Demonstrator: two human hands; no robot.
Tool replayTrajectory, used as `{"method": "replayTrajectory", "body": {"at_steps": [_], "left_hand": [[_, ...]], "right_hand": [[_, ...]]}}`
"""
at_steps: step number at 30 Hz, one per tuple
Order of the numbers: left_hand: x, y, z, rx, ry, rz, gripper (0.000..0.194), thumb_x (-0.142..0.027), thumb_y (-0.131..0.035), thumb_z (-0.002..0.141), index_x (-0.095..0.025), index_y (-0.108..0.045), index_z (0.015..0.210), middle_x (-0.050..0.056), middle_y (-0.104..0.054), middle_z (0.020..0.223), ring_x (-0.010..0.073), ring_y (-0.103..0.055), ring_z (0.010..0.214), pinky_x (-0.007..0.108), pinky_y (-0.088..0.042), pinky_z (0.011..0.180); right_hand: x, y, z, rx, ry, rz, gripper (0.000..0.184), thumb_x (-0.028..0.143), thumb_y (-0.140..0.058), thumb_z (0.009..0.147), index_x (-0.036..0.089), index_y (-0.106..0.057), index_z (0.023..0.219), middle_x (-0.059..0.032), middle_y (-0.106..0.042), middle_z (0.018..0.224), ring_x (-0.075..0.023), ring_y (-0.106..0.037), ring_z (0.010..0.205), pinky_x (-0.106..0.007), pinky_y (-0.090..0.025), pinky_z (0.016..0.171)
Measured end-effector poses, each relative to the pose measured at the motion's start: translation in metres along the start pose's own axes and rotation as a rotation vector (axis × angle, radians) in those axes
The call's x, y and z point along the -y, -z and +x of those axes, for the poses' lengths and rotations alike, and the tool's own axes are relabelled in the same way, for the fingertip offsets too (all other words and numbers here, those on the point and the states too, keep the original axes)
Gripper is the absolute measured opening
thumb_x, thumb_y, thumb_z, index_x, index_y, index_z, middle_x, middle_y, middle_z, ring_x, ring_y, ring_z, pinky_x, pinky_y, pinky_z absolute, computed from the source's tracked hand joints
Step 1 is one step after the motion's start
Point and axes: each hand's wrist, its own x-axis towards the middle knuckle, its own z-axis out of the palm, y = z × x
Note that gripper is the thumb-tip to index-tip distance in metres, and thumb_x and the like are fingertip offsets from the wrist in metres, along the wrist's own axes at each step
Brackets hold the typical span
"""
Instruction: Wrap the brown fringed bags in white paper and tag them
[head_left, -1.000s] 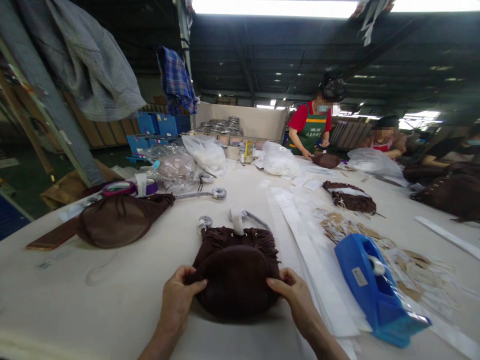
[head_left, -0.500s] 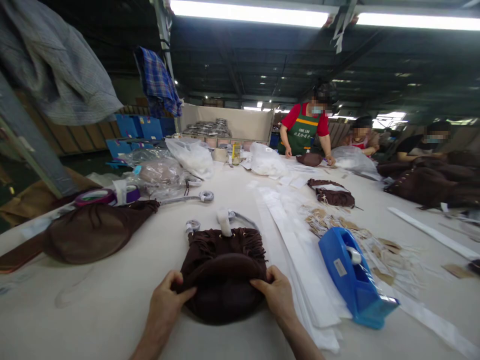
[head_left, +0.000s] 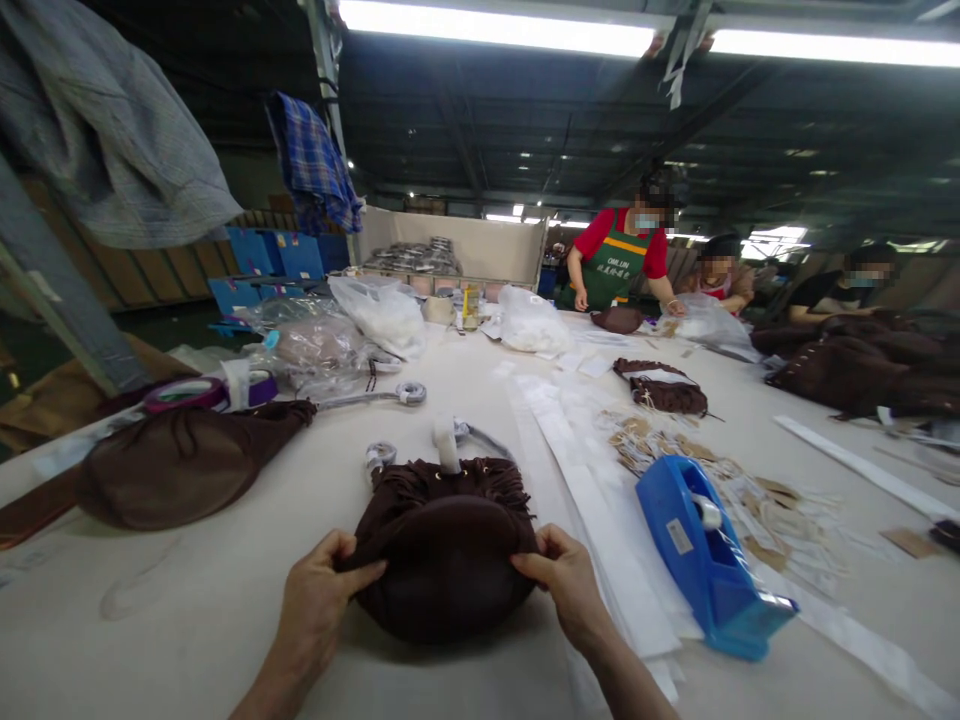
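Observation:
A dark brown drawstring bag (head_left: 450, 560) lies on the table in front of me, its rounded base towards me and its gathered mouth away. My left hand (head_left: 319, 590) pinches its left edge between thumb and fingers. On the opposite side, my right hand (head_left: 562, 580) pinches the right edge the same way. White wrapping (head_left: 447, 445) sticks up at the gathered mouth, where small metal eyelets show. Wrapped strap or handle parts (head_left: 480, 435) lie just behind it. The fingers under the bag are hidden.
A blue tape dispenser (head_left: 705, 560) stands to the right, beside white paper strips (head_left: 592, 500) and a heap of tags (head_left: 720, 470). Another brown bag (head_left: 180, 465) lies left, near purple tape rolls (head_left: 187, 393). A co-worker in a green apron (head_left: 615, 260) stands across the table.
The bag's base has been spread wider and its fold smoothed out, both hands moving slightly apart. Across the table, the co-worker's arm has shifted right, away from the brown bag there.

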Motion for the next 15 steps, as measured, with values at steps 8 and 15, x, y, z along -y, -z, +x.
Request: {"method": "replayTrajectory", "body": {"at_steps": [8, 15], "left_hand": [[0.018, 0.009, 0.002, 0.003, -0.099, 0.348, 0.041, -0.048, -0.055, 0.047, -0.021, -0.025, 0.049, -0.006, -0.024, 0.05, 0.0103, -0.026, 0.05, 0.022, -0.022, 0.048], [0.014, 0.023, 0.006, 0.064, -0.246, 0.751, 0.029, -0.047, -0.047, 0.059, -0.023, -0.031, 0.056, -0.003, -0.04, 0.053, 0.016, -0.042, 0.052, 0.026, -0.032, 0.051]], "right_hand": [[-0.019, -0.007, 0.0, -0.105, 0.12, -0.405, 0.026, 0.022, -0.059, 0.053, 0.021, -0.034, 0.049, 0.0065, -0.035, 0.048, -0.0118, -0.032, 0.052, -0.024, -0.022, 0.052], [-0.025, -0.01, -0.002, -0.128, 0.228, -0.566, 0.018, 0.021, -0.055, 0.057, 0.021, -0.037, 0.051, 0.0052, -0.039, 0.05, -0.0125, -0.034, 0.051, -0.025, -0.022, 0.052]]}}
